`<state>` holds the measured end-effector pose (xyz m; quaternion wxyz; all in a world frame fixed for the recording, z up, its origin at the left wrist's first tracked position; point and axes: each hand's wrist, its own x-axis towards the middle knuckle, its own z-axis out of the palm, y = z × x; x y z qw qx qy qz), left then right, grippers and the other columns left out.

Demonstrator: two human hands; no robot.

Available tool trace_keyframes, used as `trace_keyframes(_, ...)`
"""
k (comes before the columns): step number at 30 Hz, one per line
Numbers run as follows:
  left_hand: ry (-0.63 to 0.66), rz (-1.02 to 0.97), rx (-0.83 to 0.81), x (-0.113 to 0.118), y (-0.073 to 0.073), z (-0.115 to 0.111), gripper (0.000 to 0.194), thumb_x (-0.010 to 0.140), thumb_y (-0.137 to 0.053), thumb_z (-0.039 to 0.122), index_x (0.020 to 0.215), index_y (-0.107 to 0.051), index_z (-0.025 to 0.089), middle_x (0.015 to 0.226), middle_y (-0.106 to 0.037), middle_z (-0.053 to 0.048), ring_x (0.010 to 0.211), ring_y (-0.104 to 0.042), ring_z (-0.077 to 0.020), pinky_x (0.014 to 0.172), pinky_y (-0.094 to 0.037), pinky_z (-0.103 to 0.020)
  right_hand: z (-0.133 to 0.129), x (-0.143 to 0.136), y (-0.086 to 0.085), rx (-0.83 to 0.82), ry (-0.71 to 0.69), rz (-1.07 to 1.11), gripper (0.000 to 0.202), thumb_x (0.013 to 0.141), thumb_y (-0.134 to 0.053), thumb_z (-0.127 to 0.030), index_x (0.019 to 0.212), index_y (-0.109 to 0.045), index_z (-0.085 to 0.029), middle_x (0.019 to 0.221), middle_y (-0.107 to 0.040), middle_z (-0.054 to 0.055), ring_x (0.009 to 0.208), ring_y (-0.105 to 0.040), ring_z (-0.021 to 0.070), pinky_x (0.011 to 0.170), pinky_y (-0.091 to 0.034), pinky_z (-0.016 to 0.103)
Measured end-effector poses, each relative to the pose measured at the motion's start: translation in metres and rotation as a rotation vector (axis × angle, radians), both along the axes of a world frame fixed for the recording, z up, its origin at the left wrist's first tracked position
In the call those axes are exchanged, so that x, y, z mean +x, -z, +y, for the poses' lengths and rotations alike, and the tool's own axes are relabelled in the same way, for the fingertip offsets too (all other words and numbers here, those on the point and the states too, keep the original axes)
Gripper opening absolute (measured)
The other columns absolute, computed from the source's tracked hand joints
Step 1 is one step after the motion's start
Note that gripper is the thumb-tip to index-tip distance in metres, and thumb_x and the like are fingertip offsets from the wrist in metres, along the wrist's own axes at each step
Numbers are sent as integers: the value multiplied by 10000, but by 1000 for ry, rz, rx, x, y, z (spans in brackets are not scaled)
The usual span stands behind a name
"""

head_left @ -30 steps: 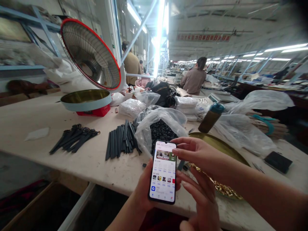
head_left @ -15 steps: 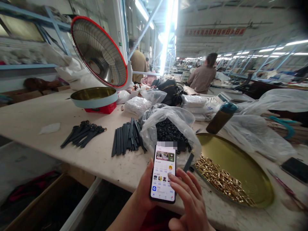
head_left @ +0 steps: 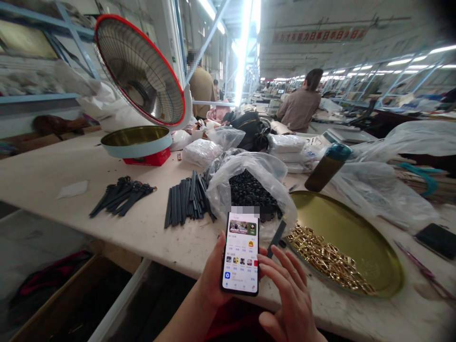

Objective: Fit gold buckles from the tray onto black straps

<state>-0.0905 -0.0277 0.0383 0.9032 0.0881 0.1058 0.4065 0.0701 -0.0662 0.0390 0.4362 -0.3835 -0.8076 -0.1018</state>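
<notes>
A lit smartphone (head_left: 240,256) is held upright in my left hand (head_left: 213,273), which wraps around its left side and back. Rows of app icons fill its screen. At the phone's right edge my right hand (head_left: 287,289) is open, fingers spread and bent, holding nothing; I cannot tell whether a fingertip touches the screen. Just beyond the phone, a clear plastic bag (head_left: 217,190) gapes around many small black pieces (head_left: 249,187). Dark strips (head_left: 185,199) lie in a pile to its left. Gold metal buckles (head_left: 327,259) are heaped on a round gold tray (head_left: 356,223) at the right.
A red-rimmed fan-shaped heater (head_left: 140,71) stands behind a round tin (head_left: 137,149) on a red box. Finished-looking dark straps (head_left: 123,197) lie at left. A bottle (head_left: 327,166), a dark phone (head_left: 437,240) and scissors (head_left: 423,270) are on the right. Two people (head_left: 301,107) are farther back.
My right hand has drawn back slightly to the right from the phone's screen, fingers more spread. The left hand still holds the phone. The view has shifted a little.
</notes>
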Motion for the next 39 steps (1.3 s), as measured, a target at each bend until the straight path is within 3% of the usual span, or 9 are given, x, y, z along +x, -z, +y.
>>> trace_keyframes(12,-20,49,-69,6,-2,-6,563,870,-356,528,1158,-541,81,1044,-650,-145,899,-623,-224,842,-412,-328,5,-14,-9,-62,-86,-61,630,809,-285,-664,1132,-476,-158,1106,-642,109,1227,-428,297,1014,-285,475)
trace_keyframes(18,-1,33,-54,4,5,-5,625,843,-365,574,1180,-517,70,1095,-621,-179,936,-609,-266,869,-399,-403,0,-2,-5,-18,25,50,522,844,-317,-580,1095,-486,-154,1035,-663,114,1205,-447,302,1022,-250,508)
trace_keyframes(23,2,-3,-91,8,5,-6,563,867,-365,530,1145,-546,74,1036,-652,-143,888,-625,-205,846,-408,-311,2,-12,-5,-48,-74,-22,591,823,-292,-639,1117,-468,-157,1125,-628,120,1214,-442,289,1008,-294,480)
trace_keyframes(26,5,2,-97,9,5,-7,570,860,-370,542,1161,-537,88,1029,-654,-134,887,-623,-209,842,-407,-316,3,-13,0,-93,-31,-56,598,815,-306,-645,1128,-474,-165,1152,-614,116,1228,-423,297,1010,-295,486)
trace_keyframes(29,-20,15,-81,8,8,-7,600,847,-379,560,1203,-503,93,1059,-640,-141,905,-616,-229,850,-404,-341,-4,-7,9,-55,44,-8,549,837,-341,-576,1146,-476,-143,1105,-628,123,1235,-413,304,1020,-289,493)
trace_keyframes(32,-30,5,-87,7,11,-5,590,848,-388,551,1205,-501,95,1075,-634,-142,898,-619,-224,839,-411,-331,-9,-2,13,12,24,20,531,834,-374,-551,1136,-488,-129,1097,-629,141,1202,-453,315,987,-340,507)
trace_keyframes(35,-46,-12,-110,8,11,-5,543,863,-393,512,1175,-526,88,1039,-649,-131,866,-626,-197,830,-414,-300,11,-1,-1,-89,-136,-47,393,834,-468,-468,1105,-535,-191,1067,-663,93,1069,-579,283,859,-485,450)
trace_keyframes(37,-41,-10,-128,8,10,-5,524,862,-403,507,1141,-551,89,987,-665,-120,842,-631,-186,829,-414,-290,39,3,-18,-238,-283,-100,249,842,-513,-375,1057,-575,-266,954,-706,11,872,-672,210,676,-571,333)
trace_keyframes(39,-22,-6,-127,9,8,-6,523,863,-394,513,1129,-561,94,951,-675,-118,817,-637,-186,801,-425,-288,69,7,-38,-310,-336,-113,195,859,-508,-320,1037,-586,-304,879,-720,-40,702,-693,153,531,-577,253)
